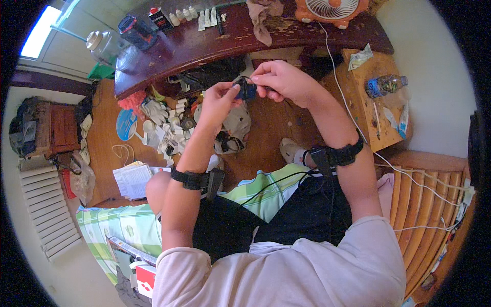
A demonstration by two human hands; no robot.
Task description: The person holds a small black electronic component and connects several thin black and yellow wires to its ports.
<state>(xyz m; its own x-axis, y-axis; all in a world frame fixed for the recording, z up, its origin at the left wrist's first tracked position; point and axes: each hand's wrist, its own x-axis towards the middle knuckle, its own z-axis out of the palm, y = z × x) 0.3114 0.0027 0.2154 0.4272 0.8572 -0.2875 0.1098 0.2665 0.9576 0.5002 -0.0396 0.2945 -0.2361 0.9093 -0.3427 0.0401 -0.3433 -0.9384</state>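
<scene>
Held up in front of me is a small dark-blue object [249,92] with a black cord [244,80] looped around it. I cannot make out its exact kind. My left hand [220,101] grips it from the left, thumb and fingers closed on its edge. On the other side, my right hand [276,83] has thumb and forefinger pinched at the cord by the object's top, with the remaining fingers curled beside it. A thin dark strand trails down below the right hand. Black straps circle both my forearms.
A dark red worn desk [204,42] spans the far side, bearing a glass jar [108,48], small bottles and an orange fan [332,10]. White scraps [171,128] and papers [130,180] litter the floor at left. At right, a plastic bottle [386,86] lies on a wooden cabinet.
</scene>
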